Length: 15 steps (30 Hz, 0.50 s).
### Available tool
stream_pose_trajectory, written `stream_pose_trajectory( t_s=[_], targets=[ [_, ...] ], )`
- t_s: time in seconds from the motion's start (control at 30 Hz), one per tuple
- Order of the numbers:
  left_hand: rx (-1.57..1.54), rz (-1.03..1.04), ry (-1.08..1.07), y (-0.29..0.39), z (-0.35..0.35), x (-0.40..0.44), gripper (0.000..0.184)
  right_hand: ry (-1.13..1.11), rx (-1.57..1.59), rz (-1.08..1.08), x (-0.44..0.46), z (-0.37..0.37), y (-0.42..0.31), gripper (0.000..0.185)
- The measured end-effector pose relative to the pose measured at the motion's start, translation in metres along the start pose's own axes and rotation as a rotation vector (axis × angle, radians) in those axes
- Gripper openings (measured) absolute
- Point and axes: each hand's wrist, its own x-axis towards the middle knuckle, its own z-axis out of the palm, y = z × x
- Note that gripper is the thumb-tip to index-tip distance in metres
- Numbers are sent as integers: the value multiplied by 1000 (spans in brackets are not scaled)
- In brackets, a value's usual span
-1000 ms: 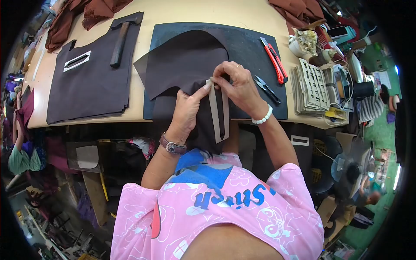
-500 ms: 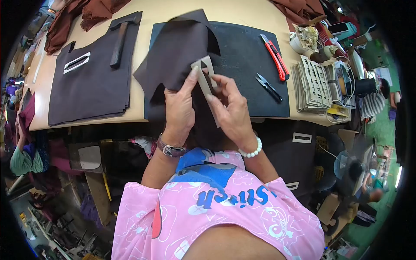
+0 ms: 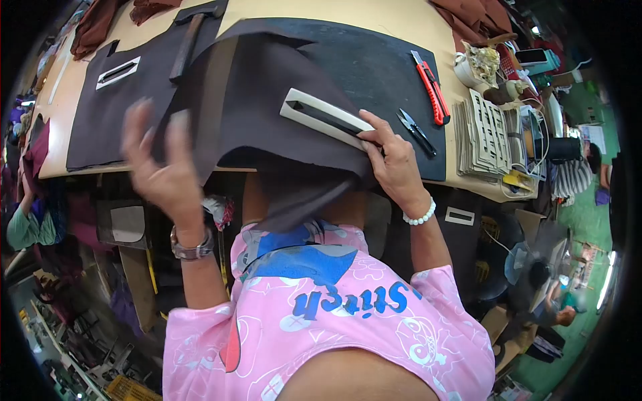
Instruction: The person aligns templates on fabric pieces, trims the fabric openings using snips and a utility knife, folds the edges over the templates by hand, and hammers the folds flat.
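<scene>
Mid-frame, a long off-white slotted strip [image 3: 328,109] slants down to the right on floppy dark brown cloth [image 3: 261,110]. The right hand [image 3: 396,159] pinches its lower-right end; the left hand [image 3: 166,179], fingers spread, is farther away.

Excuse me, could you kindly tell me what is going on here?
A person is handling a dark sheet at a worktable. Their right hand grips one end of the pale slotted frame on it. The left hand, blurred, is open with fingers spread, holding nothing visible. The sheet partly covers a black mat, where a red cutter and small snips lie.
</scene>
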Motion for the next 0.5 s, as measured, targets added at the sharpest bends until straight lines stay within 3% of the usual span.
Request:
stream_pose_trajectory(
  t_s=[0.1, 0.17, 0.27, 0.37, 0.5],
  targets=[
    [-71, 367, -747, 24, 39, -3, 28, -27, -42, -18, 3, 2, 0, 47],
    [-119, 551, -966, 17, 80, -15, 23, -8, -50, -37, 2, 4, 2, 47],
    [-74, 509, -1354, 2, 114, -16, 16, 68, -46, -102, -1, 12, 10, 47],
    [-227, 378, -1454, -7, 121, -10, 13, 139, -55, -168, -1, 17, 16, 45],
    [-295, 405, -1380, -20, 116, -8, 12, 159, -93, -251, -3, 18, 17, 40]
  ],
)
